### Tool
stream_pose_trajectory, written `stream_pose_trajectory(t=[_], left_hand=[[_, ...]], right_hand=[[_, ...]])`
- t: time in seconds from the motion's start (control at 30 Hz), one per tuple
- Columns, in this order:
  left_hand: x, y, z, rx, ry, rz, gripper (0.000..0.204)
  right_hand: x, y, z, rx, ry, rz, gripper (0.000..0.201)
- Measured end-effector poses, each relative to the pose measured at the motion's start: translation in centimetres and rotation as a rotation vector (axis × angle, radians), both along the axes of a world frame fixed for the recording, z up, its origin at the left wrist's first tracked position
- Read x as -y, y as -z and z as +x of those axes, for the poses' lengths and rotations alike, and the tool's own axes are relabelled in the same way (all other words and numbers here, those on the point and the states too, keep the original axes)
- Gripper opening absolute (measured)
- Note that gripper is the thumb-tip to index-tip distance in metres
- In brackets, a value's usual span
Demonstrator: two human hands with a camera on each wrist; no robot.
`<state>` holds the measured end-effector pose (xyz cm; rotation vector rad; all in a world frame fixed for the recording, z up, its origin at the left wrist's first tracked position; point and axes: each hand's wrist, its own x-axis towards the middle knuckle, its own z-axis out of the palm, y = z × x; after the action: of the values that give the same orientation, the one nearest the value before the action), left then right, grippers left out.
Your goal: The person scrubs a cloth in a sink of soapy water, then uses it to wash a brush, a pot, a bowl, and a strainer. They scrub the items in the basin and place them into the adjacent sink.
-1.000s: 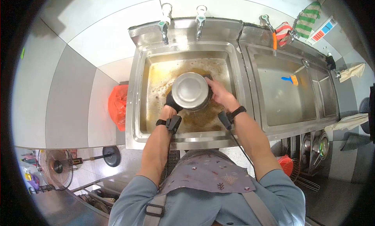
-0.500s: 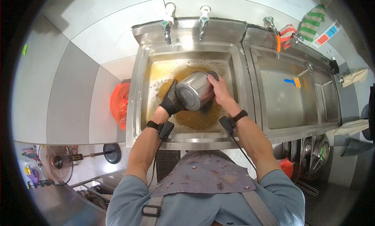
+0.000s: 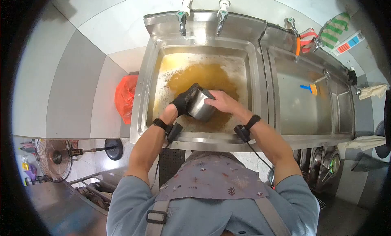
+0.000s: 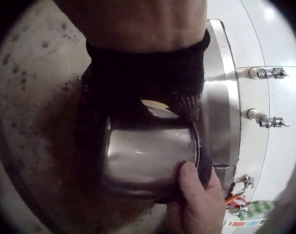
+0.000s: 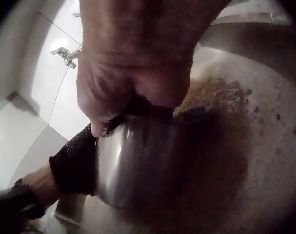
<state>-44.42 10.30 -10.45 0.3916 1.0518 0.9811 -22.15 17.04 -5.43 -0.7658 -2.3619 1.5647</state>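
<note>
A shiny metal cylindrical container [image 3: 199,108] is held tilted low over the left sink basin. My left hand [image 3: 185,100], in a black mesh glove, grips its left side. My bare right hand [image 3: 225,101] pinches the upper right edge, with the thumb lying on the outer wall. The left wrist view has the container [image 4: 150,153] below the glove [image 4: 143,80], and the right thumb at its rim. In the right wrist view, the right hand's [image 5: 133,85] fingers are mostly hidden at the container's [image 5: 133,158] top, beside the gloved hand [image 5: 75,163].
Brown, foamy water [image 3: 203,73] covers the basin floor. Two taps [image 3: 182,22] stand behind the sink rim [image 3: 207,146]. The right basin [image 3: 299,118] holds water and a blue-and-orange brush [image 3: 313,89]. A red plastic bag [image 3: 125,99] sits left; a fan [image 3: 55,156] stands lower left.
The container was bottom up, then tilted on its side; now it is turned further, with its wall facing up. Both hands turned with it. The head view has shifted slightly.
</note>
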Motion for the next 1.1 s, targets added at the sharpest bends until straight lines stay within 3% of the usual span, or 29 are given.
stream_pose_trajectory(t=[0.07,0.13,0.17,0.2,0.23,0.27,0.33,0.4,0.47,0.5,0.53,0.6,0.63,0.67,0.73,0.8,0.87,0.93,1.0,1.07,1.1], left_hand=[[-0.1,-0.7,-0.1,-0.027,0.035,0.030,0.045],[-0.2,-1.4,0.1,-0.294,0.087,-0.064,0.043],[-0.5,-0.6,0.0,-0.296,0.087,-0.062,0.043],[-0.8,1.5,-0.4,-0.839,0.318,0.352,0.042],[-0.8,1.9,-0.3,-1.366,0.551,0.781,0.041],[-1.2,2.4,0.1,-1.368,0.552,0.783,0.041],[-1.9,2.6,2.4,-1.414,0.512,0.423,0.046],[-2.8,3.0,4.1,-1.553,0.503,0.434,0.053],[-2.4,2.7,5.1,-1.256,0.259,0.064,0.070],[-3.2,5.8,4.4,-1.096,0.303,0.114,0.060],[-3.6,8.8,3.3,-1.095,0.307,0.114,0.060],[-4.2,12.5,1.2,-0.549,0.445,0.322,0.039],[-3.8,10.9,1.2,-0.549,0.442,0.321,0.039],[-3.3,7.5,1.3,-0.866,0.600,0.627,0.031],[-2.4,6.7,1.3,-1.180,0.753,0.933,0.022],[-1.7,6.8,1.6,-1.246,0.750,0.929,0.024],[-1.0,7.7,1.8,-1.200,0.675,0.797,0.025],[-0.5,8.9,2.1,-1.071,0.539,0.590,0.027],[-0.4,10.1,2.6,-0.919,0.383,0.446,0.029],[-0.3,11.1,3.0,-0.810,0.272,0.366,0.031],[-0.4,11.6,3.2,-0.774,0.232,0.340,0.032]], right_hand=[[-0.9,-0.2,-0.1,0.107,-0.065,0.017,0.035],[-1.1,0.6,0.3,0.213,-0.129,0.036,0.036],[-1.1,1.2,0.3,0.247,-0.204,0.074,0.040],[-1.2,2.0,0.3,0.280,-0.279,0.112,0.043],[-1.0,2.3,0.2,0.462,-0.303,0.098,0.050],[-1.0,2.6,0.2,0.461,-0.301,0.099,0.050],[-0.3,2.7,0.5,0.662,-0.307,0.036,0.052],[-0.3,4.8,0.6,0.614,-0.249,0.079,0.052],[-0.2,5.5,0.3,0.617,-0.298,0.255,0.055],[-0.5,5.4,0.1,0.617,-0.295,0.256,0.055],[-0.8,5.2,-0.3,0.628,-0.301,0.189,0.055],[-1.1,3.9,-0.3,0.637,-0.307,0.123,0.056],[-1.1,2.2,0.2,0.569,-0.260,-0.032,0.055],[-1.5,1.2,0.5,0.500,-0.213,-0.181,0.054],[-2.0,0.9,0.6,0.422,-0.261,-0.152,0.049],[-2.1,0.8,1.0,0.140,0.017,-0.408,0.052],[-3.0,0.7,0.5,0.220,-0.007,-0.280,0.051],[-2.8,1.1,-0.2,0.570,-0.397,0.413,0.047],[-0.8,1.3,-0.7,0.771,-0.491,0.582,0.033],[-0.7,5.4,-0.8,0.815,-0.504,0.498,0.027],[-0.7,4.3,-0.8,0.816,-0.505,0.499,0.027]])
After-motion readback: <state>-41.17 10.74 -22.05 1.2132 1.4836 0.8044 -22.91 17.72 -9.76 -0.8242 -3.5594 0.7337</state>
